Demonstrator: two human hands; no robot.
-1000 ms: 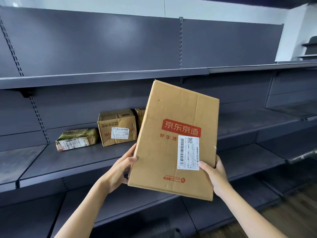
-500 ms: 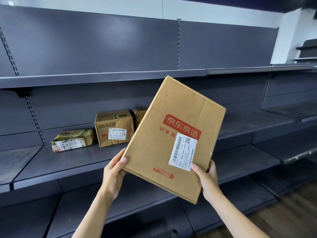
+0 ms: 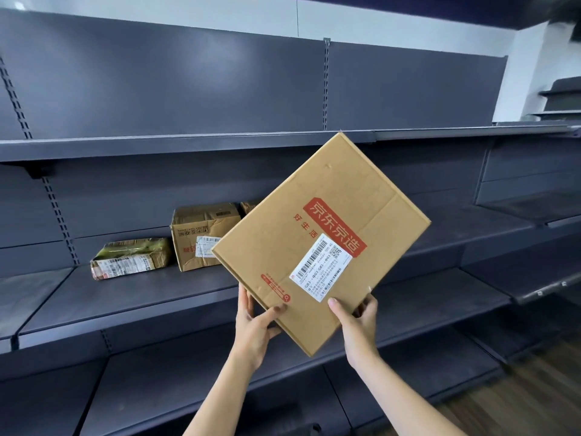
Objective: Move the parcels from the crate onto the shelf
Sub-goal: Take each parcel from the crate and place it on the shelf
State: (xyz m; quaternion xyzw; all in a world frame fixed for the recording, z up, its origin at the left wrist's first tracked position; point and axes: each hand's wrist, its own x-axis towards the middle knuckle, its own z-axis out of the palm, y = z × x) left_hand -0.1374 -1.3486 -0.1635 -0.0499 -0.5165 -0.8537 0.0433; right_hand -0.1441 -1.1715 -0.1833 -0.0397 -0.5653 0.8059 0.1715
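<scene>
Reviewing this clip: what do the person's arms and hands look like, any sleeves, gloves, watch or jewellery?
Both forearms are bare as far as the frame shows, with no sleeves in view. The left hand and right hand wear no gloves, and no watch, bracelet or ring is visible. The fingernails are short and look unpainted.

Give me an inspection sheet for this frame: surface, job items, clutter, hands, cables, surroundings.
Surface: dark metal shelf, several tiers.
Job items: large flat carton held tilted in the air; squashed parcel and small box on the shelf, a third parcel mostly hidden.
Clutter: nothing seen.
Hands: left hand and right hand both grip the carton's lower corner.
Cables: nothing seen.
Surroundings: white wall, wood floor; crate not in view.
</scene>
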